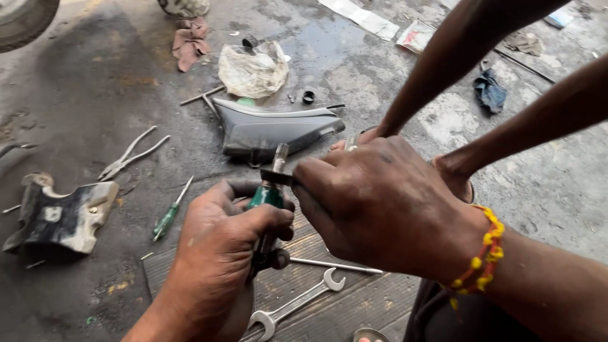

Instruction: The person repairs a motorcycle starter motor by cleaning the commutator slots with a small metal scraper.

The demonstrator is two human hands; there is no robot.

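Note:
My left hand (225,244) is wrapped around the green handle of a screwdriver (266,196), whose metal shaft sticks up above the fist. A small dark flat piece (277,177) lies across that shaft, pinched by the fingers of my right hand (373,202). A beaded orange and yellow band (484,253) sits on the right wrist. Behind my right hand, another person's two bare legs (443,69) stand on the floor, with toes just showing past my knuckles.
A grey plastic vehicle panel (272,130) lies ahead. Pliers (130,155), a second green screwdriver (170,212), an open-end wrench (297,304), a thin rod (335,266), a dirty bracket part (60,215), a crumpled bag (253,69) and rags (190,41) litter the oily floor.

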